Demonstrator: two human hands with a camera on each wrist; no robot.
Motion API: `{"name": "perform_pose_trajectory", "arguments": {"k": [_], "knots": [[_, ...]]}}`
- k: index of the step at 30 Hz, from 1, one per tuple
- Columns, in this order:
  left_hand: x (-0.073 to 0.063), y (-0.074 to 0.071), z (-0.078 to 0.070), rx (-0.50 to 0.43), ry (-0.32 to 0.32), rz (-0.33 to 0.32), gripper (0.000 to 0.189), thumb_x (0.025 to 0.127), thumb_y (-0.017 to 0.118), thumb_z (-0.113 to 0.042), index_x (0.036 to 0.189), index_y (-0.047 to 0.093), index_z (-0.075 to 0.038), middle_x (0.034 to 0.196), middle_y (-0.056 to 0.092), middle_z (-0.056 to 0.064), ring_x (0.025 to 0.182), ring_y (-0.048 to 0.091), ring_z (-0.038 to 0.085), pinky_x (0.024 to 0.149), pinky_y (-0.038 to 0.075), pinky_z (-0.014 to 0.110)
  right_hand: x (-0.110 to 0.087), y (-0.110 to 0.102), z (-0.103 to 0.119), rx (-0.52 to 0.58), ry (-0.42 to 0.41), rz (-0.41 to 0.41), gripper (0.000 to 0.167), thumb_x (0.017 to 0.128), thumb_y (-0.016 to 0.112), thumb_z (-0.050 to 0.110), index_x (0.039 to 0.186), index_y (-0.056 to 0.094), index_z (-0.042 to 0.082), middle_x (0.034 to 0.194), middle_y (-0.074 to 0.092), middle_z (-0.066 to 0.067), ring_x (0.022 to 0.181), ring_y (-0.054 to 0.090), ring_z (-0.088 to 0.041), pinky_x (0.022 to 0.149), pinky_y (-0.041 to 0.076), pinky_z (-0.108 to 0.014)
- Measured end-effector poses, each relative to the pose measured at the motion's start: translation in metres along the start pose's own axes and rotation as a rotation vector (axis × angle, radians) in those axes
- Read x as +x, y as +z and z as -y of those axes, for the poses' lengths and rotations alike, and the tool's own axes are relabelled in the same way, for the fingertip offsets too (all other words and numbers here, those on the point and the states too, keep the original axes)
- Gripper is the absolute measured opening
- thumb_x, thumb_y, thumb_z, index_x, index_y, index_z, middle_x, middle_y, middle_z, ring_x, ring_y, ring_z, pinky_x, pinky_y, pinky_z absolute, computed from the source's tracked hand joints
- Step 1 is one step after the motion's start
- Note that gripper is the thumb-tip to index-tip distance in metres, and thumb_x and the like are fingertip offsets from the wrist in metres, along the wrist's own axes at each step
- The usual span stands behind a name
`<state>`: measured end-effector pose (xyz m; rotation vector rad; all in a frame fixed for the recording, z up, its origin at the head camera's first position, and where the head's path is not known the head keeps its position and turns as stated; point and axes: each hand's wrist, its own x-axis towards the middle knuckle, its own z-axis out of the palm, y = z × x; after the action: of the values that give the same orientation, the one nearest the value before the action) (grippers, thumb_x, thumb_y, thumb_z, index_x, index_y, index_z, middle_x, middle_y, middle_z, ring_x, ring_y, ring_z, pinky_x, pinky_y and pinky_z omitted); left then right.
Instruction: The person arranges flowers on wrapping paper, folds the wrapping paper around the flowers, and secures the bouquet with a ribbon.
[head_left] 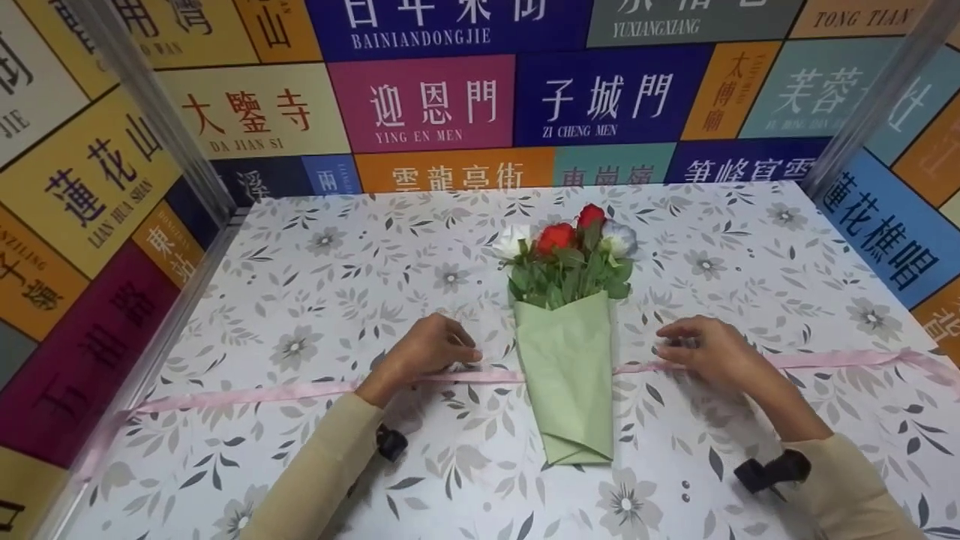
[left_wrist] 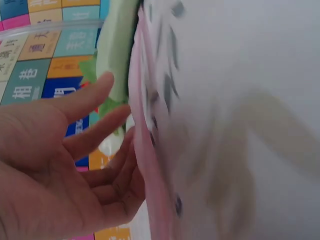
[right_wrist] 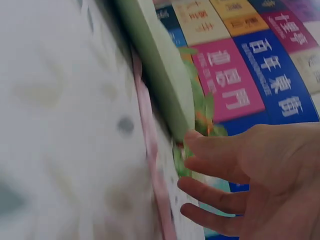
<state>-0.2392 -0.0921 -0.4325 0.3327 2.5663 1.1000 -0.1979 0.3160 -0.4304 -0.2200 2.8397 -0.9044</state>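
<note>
A bouquet of red and white flowers [head_left: 556, 240] with green leaves lies on the table, its stems wrapped in pale green paper [head_left: 568, 367]. Under the wrapped part runs a long pink ribbon [head_left: 255, 395], stretching out to both sides. To the left of the bouquet, my left hand [head_left: 435, 346] hovers at the ribbon with loosely bent fingers and nothing gripped. On the other side, my right hand [head_left: 709, 349] is held just over the ribbon, its fingers [right_wrist: 212, 195] spread and apart from the paper. Both wrist views show the palms holding nothing.
A white tablecloth [head_left: 360, 262] printed with grey flowers and leaves covers the table. Colourful panels with Chinese lettering [head_left: 431, 101] stand behind and at the sides. Clear upright edges [head_left: 172, 135] border the table's back corners. Black straps [head_left: 772, 471] sit on both wrists.
</note>
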Motion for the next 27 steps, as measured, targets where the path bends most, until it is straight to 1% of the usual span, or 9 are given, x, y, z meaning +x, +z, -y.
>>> {"name": "perform_pose_trajectory", "arguments": {"k": [3, 6, 9, 12, 15, 18, 22, 24, 27], "knots": [[-0.007, -0.009, 0.012, 0.013, 0.050, 0.017, 0.019, 0.085, 0.081, -0.023, 0.097, 0.077, -0.009, 0.093, 0.076, 0.004, 0.078, 0.064, 0.011, 0.071, 0.050, 0.023, -0.011, -0.010, -0.022, -0.049, -0.011, -0.026, 0.040, 0.090, 0.074, 0.026, 0.124, 0.068, 0.005, 0.122, 0.066, -0.022, 0.119, 0.058, -0.048, 0.102, 0.043, -0.063], [-0.011, -0.015, 0.019, 0.003, 0.087, 0.047, 0.020, 0.086, 0.080, -0.022, 0.101, 0.077, -0.008, 0.095, 0.077, 0.005, 0.080, 0.064, 0.011, 0.074, 0.051, 0.025, -0.022, -0.019, -0.041, -0.091, -0.056, -0.048, 0.039, 0.089, 0.075, 0.025, 0.123, 0.069, 0.005, 0.123, 0.066, -0.025, 0.119, 0.057, -0.050, 0.101, 0.041, -0.065], [-0.013, -0.018, 0.021, 0.031, 0.145, 0.116, 0.025, 0.085, 0.081, -0.022, 0.106, 0.077, -0.009, 0.098, 0.076, 0.005, 0.081, 0.060, 0.010, 0.075, 0.049, 0.025, -0.032, -0.029, -0.058, -0.144, -0.069, -0.047, 0.041, 0.090, 0.075, 0.023, 0.125, 0.068, 0.004, 0.125, 0.063, -0.027, 0.116, 0.057, -0.050, 0.097, 0.044, -0.065], [-0.014, -0.017, 0.020, 0.106, 0.220, 0.182, 0.031, 0.082, 0.083, -0.020, 0.110, 0.077, -0.009, 0.105, 0.076, 0.005, 0.084, 0.057, 0.014, 0.076, 0.046, 0.026, -0.037, -0.038, -0.074, -0.175, -0.030, -0.040, 0.041, 0.091, 0.073, 0.020, 0.129, 0.065, 0.003, 0.127, 0.059, -0.029, 0.115, 0.056, -0.051, 0.091, 0.046, -0.063], [-0.013, -0.015, 0.020, 0.187, 0.285, 0.194, 0.034, 0.078, 0.086, -0.018, 0.110, 0.077, -0.007, 0.104, 0.076, 0.005, 0.086, 0.055, 0.018, 0.078, 0.045, 0.027, -0.041, -0.046, -0.085, -0.163, 0.032, -0.025, 0.042, 0.093, 0.070, 0.018, 0.132, 0.062, 0.003, 0.133, 0.054, -0.031, 0.114, 0.053, -0.050, 0.082, 0.049, -0.055], [-0.011, -0.012, 0.021, 0.226, 0.301, 0.173, 0.030, 0.076, 0.087, -0.016, 0.104, 0.077, -0.006, 0.094, 0.074, 0.006, 0.083, 0.055, 0.016, 0.076, 0.045, 0.026, -0.043, -0.052, -0.093, -0.137, 0.071, -0.012, 0.040, 0.094, 0.069, 0.016, 0.131, 0.063, 0.003, 0.137, 0.050, -0.032, 0.116, 0.050, -0.050, 0.082, 0.048, -0.055], [-0.009, -0.011, 0.025, 0.209, 0.300, 0.165, 0.018, 0.078, 0.084, -0.011, 0.093, 0.076, -0.006, 0.085, 0.071, 0.006, 0.076, 0.053, 0.008, 0.072, 0.045, 0.022, -0.042, -0.054, -0.099, -0.148, 0.092, -0.017, 0.032, 0.091, 0.071, 0.015, 0.122, 0.069, 0.004, 0.130, 0.055, -0.032, 0.115, 0.051, -0.049, 0.086, 0.045, -0.058], [-0.009, -0.011, 0.026, 0.196, 0.300, 0.164, 0.010, 0.081, 0.082, -0.009, 0.090, 0.076, -0.006, 0.085, 0.072, 0.006, 0.075, 0.055, 0.006, 0.073, 0.047, 0.022, -0.040, -0.055, -0.100, -0.156, 0.108, -0.017, 0.025, 0.090, 0.072, 0.016, 0.113, 0.073, 0.006, 0.121, 0.059, -0.029, 0.106, 0.055, -0.043, 0.081, 0.048, -0.050], [-0.010, -0.011, 0.028, 0.168, 0.276, 0.147, 0.003, 0.086, 0.077, -0.010, 0.088, 0.077, -0.008, 0.085, 0.074, 0.005, 0.075, 0.056, 0.006, 0.073, 0.048, 0.023, -0.039, -0.055, -0.101, -0.172, 0.141, -0.012, 0.017, 0.089, 0.074, 0.021, 0.101, 0.074, 0.008, 0.110, 0.063, -0.021, 0.095, 0.056, -0.034, 0.072, 0.044, -0.035]]}}
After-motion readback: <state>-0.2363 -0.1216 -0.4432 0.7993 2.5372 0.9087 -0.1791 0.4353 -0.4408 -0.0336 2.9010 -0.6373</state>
